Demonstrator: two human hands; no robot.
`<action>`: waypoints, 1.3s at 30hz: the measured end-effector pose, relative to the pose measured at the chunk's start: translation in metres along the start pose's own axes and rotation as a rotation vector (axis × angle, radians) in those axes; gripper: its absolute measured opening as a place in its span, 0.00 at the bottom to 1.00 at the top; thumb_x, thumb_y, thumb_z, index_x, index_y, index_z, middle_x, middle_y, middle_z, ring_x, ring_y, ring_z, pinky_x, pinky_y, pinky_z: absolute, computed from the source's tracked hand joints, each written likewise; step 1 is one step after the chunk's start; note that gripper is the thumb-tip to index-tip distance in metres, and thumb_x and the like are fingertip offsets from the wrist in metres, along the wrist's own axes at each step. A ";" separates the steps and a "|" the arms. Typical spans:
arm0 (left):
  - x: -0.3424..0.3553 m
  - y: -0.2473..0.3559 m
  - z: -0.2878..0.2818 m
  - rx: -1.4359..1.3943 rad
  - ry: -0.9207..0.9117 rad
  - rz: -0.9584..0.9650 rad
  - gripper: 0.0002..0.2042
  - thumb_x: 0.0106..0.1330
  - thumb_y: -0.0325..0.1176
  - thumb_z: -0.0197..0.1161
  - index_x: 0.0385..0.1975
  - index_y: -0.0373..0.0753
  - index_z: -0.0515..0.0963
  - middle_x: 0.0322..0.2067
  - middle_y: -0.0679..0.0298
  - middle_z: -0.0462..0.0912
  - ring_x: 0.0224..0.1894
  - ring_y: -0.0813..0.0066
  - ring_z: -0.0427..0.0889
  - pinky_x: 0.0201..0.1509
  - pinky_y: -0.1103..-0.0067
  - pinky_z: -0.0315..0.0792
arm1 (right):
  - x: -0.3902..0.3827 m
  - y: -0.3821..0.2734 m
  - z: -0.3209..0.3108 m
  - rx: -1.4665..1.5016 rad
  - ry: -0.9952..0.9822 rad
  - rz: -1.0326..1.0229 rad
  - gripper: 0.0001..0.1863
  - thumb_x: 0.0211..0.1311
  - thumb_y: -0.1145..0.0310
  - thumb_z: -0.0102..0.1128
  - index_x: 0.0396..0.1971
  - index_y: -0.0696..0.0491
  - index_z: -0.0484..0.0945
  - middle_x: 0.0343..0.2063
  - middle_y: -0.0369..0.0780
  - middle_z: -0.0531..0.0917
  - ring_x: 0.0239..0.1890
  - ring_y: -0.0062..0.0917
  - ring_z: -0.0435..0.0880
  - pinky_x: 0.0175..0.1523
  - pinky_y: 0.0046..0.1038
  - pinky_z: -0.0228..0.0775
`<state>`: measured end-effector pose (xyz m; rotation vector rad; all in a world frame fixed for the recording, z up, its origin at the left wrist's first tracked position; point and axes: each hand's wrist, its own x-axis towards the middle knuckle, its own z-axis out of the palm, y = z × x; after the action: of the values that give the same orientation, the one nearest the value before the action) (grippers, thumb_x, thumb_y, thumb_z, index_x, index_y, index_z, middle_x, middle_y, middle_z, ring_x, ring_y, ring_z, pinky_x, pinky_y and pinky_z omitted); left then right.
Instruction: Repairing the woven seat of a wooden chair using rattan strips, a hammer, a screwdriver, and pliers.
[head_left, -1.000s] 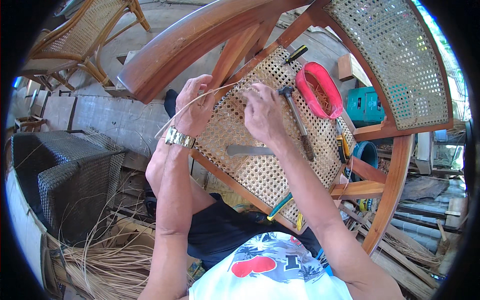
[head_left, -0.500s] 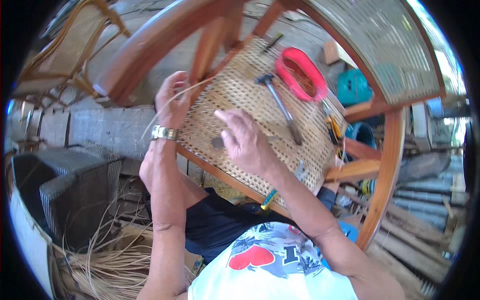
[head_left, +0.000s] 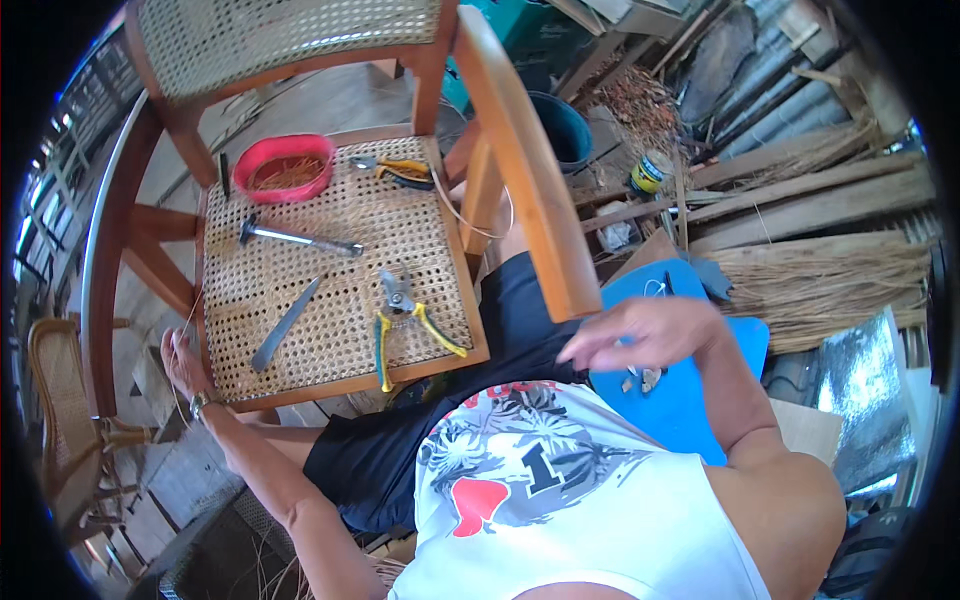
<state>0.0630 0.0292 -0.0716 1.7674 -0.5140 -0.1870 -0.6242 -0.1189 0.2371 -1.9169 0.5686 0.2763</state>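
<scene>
"As the left hand [head_left: 185, 365] is entered first, its grip?"

"Fingers curled, thin strand [head_left: 192, 309] rising beside them; pinched or merely brushed, cannot tell. Woven cane seat [head_left: 345, 318]: just right of that hand, within a wooden frame [head_left: 458, 258]."

"Right hand [head_left: 650, 335]?"

"Blurred; fingers apart, loosely bent, nothing seen held. Beneath: blue stool [head_left: 690, 420], bearing small pieces [head_left: 651, 379]."

"Tools, between the hands?"

"Knife [head_left: 286, 325], nearest the left. Snips [head_left: 398, 300], handles spread, nearer the right. Beyond both hands: hammer [head_left: 300, 238], pliers [head_left: 400, 170], pink tub [head_left: 270, 150]."

"Hazards?"

"Strand: may kink or snap, if tugged across the frame. Knife: may slide toward the left hand, if the seat is tipped. Snips: may snag the weave, if dragged. Small pieces: may scatter, if the right hand sweeps low."
</scene>
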 end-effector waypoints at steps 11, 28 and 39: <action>-0.002 -0.021 -0.033 -0.357 -0.061 -0.436 0.28 0.75 0.53 0.52 0.59 0.31 0.73 0.54 0.49 0.81 0.56 0.60 0.80 0.65 0.70 0.71 | 0.022 0.288 -0.112 1.192 1.287 -0.145 0.32 0.76 0.42 0.45 0.61 0.56 0.69 0.40 0.42 0.84 0.43 0.29 0.82 0.53 0.31 0.75; -0.024 0.026 -0.023 0.088 -0.005 -0.635 0.29 0.72 0.66 0.46 0.37 0.43 0.80 0.17 0.79 0.66 0.15 0.88 0.57 0.17 0.84 0.50 | 0.296 0.373 -0.059 1.948 0.733 -0.104 0.34 0.74 0.34 0.37 0.52 0.52 0.73 0.32 0.35 0.82 0.31 0.21 0.79 0.40 0.29 0.74; -0.020 0.020 -0.028 0.074 0.000 -0.600 0.31 0.72 0.65 0.47 0.42 0.38 0.81 0.14 0.80 0.63 0.13 0.90 0.55 0.15 0.87 0.49 | 0.303 0.395 -0.045 1.906 0.896 -0.001 0.30 0.75 0.35 0.38 0.45 0.49 0.75 0.28 0.35 0.82 0.27 0.20 0.78 0.35 0.25 0.72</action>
<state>0.0516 0.0591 -0.0477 1.9535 0.0252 -0.5907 -0.5673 -0.3651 -0.1946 -0.0468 0.8681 -0.9147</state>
